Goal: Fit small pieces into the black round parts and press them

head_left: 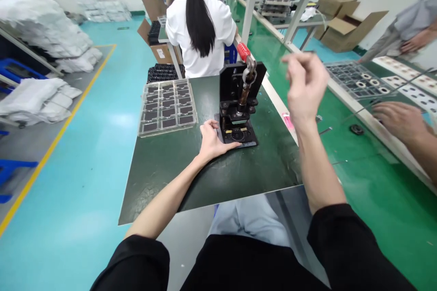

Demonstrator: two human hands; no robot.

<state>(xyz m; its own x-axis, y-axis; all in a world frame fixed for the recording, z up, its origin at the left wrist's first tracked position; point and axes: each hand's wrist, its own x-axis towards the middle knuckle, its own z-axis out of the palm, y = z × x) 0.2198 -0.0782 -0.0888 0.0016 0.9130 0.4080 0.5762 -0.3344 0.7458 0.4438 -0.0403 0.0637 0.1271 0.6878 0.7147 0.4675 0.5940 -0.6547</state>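
Observation:
A black hand press [238, 104] with a red-gripped lever [243, 52] stands upright on the dark green tabletop. Its lever is tilted up and back. My left hand [212, 142] grips the near left corner of the press base, thumb along the front edge and fingers at the left side. On the base lies a dark plate with a round ring mark [238, 135]. My right hand [307, 84] is raised in the air to the right of the press, apart from the lever. Its fingers look bent but are smeared by motion, and whether they hold anything cannot be made out.
A clear plastic tray [168, 107] of dark rectangular pieces lies left of the press. A person in white [203, 36] sits beyond the table. At right, another person's hand [399, 120] rests near a tray of ring-shaped parts [358, 79]. A metal post [251, 4] rises behind the lever.

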